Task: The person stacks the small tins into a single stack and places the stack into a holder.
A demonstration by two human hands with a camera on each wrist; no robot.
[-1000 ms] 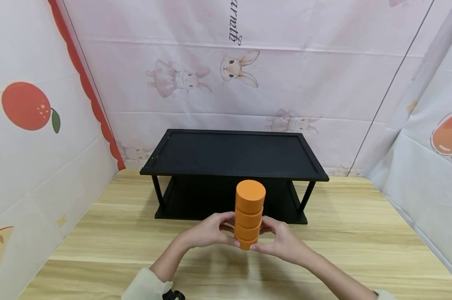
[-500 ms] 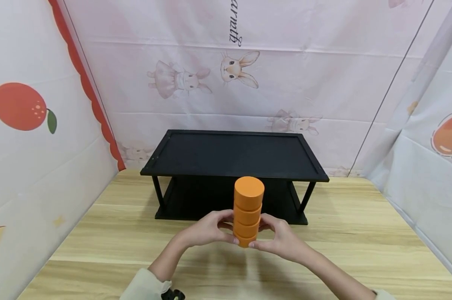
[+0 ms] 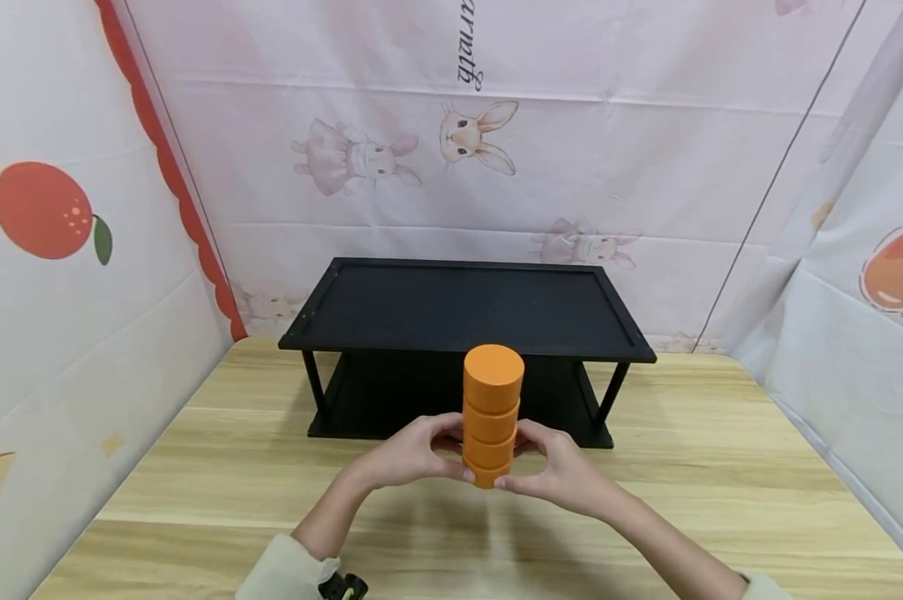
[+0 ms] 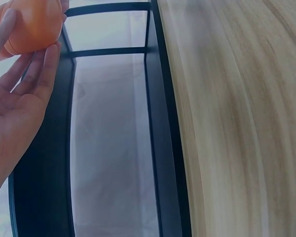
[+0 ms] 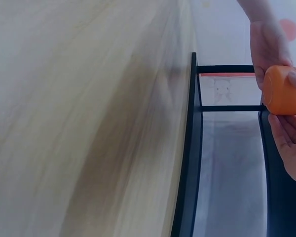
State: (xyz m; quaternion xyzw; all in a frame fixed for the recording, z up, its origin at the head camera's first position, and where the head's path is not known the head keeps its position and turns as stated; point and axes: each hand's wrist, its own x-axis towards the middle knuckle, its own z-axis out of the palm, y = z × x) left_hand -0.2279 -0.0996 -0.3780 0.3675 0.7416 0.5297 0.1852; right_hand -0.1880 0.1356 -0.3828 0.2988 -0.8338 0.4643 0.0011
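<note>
An upright orange column (image 3: 491, 417), grooved into several rounded sections like a stack of round blocks, is held up between both hands in front of the black rack. My left hand (image 3: 414, 452) grips its lower part from the left, thumb near the bottom edge. From the other side my right hand (image 3: 567, 473) grips it at about the same height. Beneath them, soft shadows fall on the table. In the left wrist view the base of the column (image 4: 37, 27) shows above the left fingers; the right wrist view shows the column (image 5: 281, 91) between both hands.
A two-level black rack (image 3: 466, 308) stands behind the hands, its top board rimmed and its lower board partly hidden by the column. The wooden table (image 3: 234, 467) spreads around it. Printed cloth (image 3: 391, 50) hangs at the back and both sides.
Both hands have lifted the orange column a little and shifted it slightly left. It now overlaps more of the rack's front edge. The rack has stayed put.
</note>
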